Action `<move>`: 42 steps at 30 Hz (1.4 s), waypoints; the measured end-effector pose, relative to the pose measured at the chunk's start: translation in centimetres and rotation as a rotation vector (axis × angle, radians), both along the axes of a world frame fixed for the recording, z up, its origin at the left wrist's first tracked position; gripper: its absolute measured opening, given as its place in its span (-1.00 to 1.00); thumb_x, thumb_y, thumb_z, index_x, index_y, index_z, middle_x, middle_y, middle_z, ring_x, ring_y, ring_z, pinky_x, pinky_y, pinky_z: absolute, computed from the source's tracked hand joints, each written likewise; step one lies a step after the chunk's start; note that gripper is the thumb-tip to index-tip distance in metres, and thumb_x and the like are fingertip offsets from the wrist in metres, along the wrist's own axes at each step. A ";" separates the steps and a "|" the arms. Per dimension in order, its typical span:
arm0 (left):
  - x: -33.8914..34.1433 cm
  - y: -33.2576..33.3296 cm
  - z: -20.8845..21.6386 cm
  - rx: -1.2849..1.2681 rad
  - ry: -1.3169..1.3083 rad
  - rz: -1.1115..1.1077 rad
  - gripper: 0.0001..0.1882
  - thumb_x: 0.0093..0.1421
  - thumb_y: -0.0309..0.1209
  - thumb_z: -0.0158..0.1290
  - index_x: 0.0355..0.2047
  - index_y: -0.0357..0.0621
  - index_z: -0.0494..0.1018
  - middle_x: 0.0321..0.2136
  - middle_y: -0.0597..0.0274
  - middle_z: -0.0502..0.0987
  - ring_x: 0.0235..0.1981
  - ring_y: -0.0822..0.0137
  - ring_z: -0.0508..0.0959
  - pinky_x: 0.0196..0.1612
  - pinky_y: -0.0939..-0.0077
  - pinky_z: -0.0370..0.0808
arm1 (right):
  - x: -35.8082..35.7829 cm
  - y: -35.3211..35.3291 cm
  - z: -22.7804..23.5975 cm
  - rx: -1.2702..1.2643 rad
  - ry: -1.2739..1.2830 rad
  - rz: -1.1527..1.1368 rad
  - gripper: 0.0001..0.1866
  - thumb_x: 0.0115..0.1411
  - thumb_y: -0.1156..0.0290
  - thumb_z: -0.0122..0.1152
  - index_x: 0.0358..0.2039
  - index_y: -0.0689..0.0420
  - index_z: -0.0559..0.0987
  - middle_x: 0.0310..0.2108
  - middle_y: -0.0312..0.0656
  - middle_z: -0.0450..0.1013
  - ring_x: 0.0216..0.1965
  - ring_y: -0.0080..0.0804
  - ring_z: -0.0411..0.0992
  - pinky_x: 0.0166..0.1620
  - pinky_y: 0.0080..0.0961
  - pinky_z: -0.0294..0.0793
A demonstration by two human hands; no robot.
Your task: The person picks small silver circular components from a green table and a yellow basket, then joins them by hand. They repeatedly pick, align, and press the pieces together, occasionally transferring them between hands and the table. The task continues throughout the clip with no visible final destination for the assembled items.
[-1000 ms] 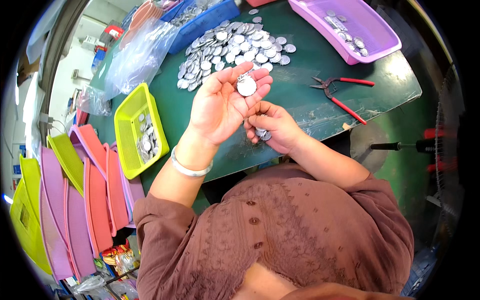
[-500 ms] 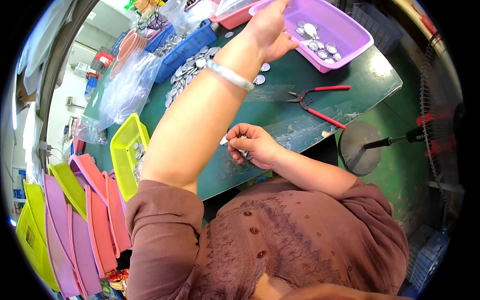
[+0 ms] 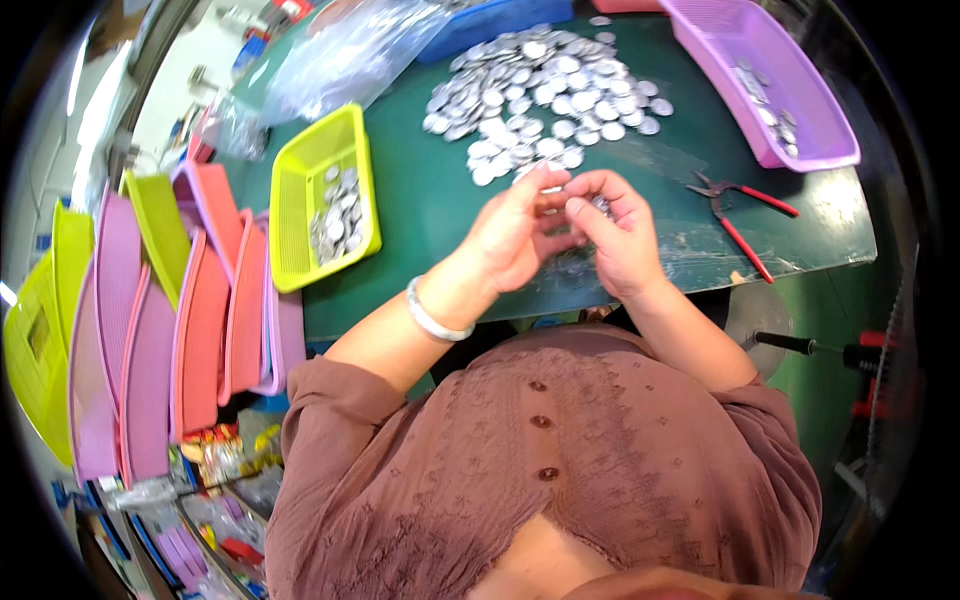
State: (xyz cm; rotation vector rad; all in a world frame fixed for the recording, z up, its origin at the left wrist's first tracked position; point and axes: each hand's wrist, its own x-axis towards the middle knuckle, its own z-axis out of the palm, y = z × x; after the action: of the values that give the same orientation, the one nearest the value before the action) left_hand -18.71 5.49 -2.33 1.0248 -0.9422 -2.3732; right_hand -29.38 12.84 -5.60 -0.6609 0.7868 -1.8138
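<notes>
My right hand (image 3: 630, 238) was curled, its thumb bent over the fingers and clamped on silver discs (image 3: 601, 204). Only a small part of this metal showed between the thumb and the index finger; the number of pieces could not be told. My left hand (image 3: 508, 242) stood just beside it, palm turned toward the right hand, with the thumb raised and apart from the loosely bent fingers. I could not tell whether a disc lay in it, or whether its fingertips touched the right hand. A pale bangle (image 3: 434, 320) encircled my left wrist.

Both hands were positioned above the near edge of the green table (image 3: 425, 215). Directly beyond them lay a wide, loose pile of discs (image 3: 560, 90), its nearest pieces close to my left thumb.

To the left of the hands, a lime-green tray (image 3: 293, 205) held a smaller heap of discs. To the right, a pair of pliers (image 3: 718, 205) with red handles lay flat on the table, handles spread. Past the pliers, a purple tray (image 3: 800, 85) contained a few discs along its near side. Behind the lime-green tray lay a clear plastic bag (image 3: 340, 65), adjacent to a blue bin (image 3: 500, 28) at the far side.
</notes>
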 end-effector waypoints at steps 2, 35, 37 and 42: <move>0.6 1.1 -0.2 0.162 0.207 -0.046 -0.55 0.25 -0.04 -0.32 -0.14 -0.15 0.29 -0.19 0.17 0.36 -0.13 0.27 0.39 -0.06 0.23 0.35 | 0.9 -0.8 0.1 -0.116 0.507 -0.144 -0.92 0.03 0.53 0.09 -0.41 0.19 0.43 -0.44 -0.25 0.40 -0.40 -0.48 0.37 -0.39 -0.54 0.38; 9.0 -6.7 -2.0 -1.574 -0.540 0.143 -0.68 0.04 -0.30 0.05 -0.22 -0.20 0.43 -0.13 -0.01 0.40 -0.07 0.09 0.39 -0.02 0.38 0.32 | -11.5 -9.1 -2.9 0.113 1.806 -0.598 -0.51 -0.03 0.23 0.18 -0.05 0.06 0.38 0.03 -0.02 0.21 0.08 -0.07 0.14 0.08 -0.24 0.14; 7.2 -8.9 -3.5 -1.571 -0.585 0.169 -0.59 0.07 -0.20 0.00 -0.11 -0.16 0.38 -0.04 -0.06 0.33 0.02 0.05 0.30 0.05 0.34 0.25 | -13.3 -11.3 -3.5 0.189 1.867 -0.689 -0.40 -0.01 0.07 0.14 0.04 0.01 0.30 0.09 -0.01 0.14 0.12 -0.06 0.09 0.11 -0.19 0.10; 1.9 -15.8 -6.3 -1.510 -0.780 0.226 -0.40 0.12 0.03 -0.18 0.12 0.04 0.19 0.15 -0.07 0.07 0.20 0.01 0.03 0.18 0.08 -0.04 | -14.8 -15.1 -5.2 0.395 1.582 -0.419 -0.36 0.02 -0.10 0.02 0.08 -0.07 0.28 0.06 -0.07 0.22 0.08 -0.18 0.21 0.11 -0.16 0.10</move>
State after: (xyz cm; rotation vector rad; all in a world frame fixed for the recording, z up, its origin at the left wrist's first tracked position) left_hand -16.80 -10.33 -8.60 1.1319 -2.1186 -0.4813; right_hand -44.14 -2.26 -10.80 -1.7426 2.3418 -1.0736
